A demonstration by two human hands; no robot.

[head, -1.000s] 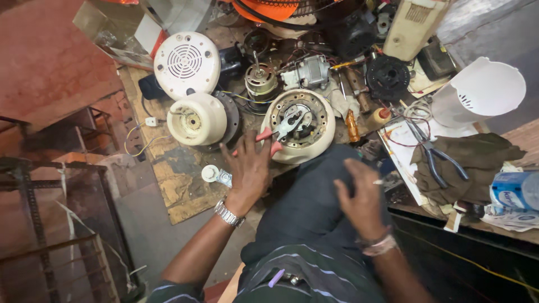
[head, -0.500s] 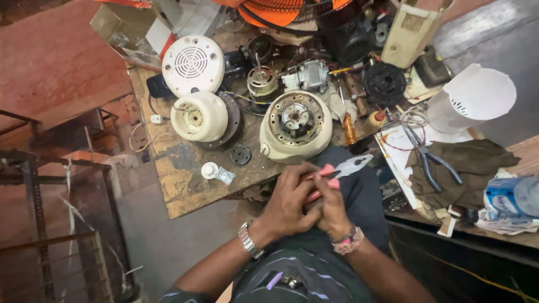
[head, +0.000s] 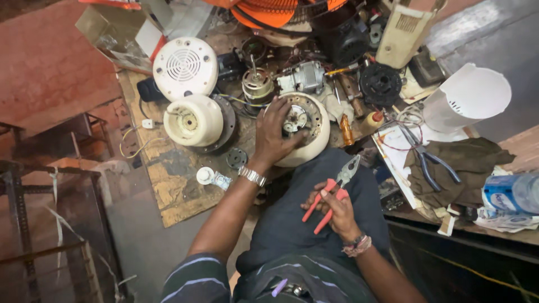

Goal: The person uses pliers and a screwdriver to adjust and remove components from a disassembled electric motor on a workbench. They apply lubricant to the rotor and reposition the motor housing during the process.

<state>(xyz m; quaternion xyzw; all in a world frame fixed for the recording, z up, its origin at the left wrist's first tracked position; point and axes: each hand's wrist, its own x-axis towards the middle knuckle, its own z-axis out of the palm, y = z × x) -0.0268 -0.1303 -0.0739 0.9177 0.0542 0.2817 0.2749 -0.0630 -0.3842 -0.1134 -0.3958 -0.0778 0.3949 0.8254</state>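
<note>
My left hand rests on the cream round motor housing at the bench's front edge, fingers spread over its open centre. A metal watch is on that wrist. My right hand lies over my lap and grips red-handled pliers, jaws pointing up toward the housing. A beaded band sits on the right wrist.
The wooden bench holds a second cream housing, a white vented cover, small motors, a black round part and a white bottle. At right lie blue-handled pliers, a dark cloth, a white plastic shell.
A second ago my left hand held the pliers at the housing. Both hands then met over my lap. Now the right hand holds the pliers and the left is back on the housing.
</note>
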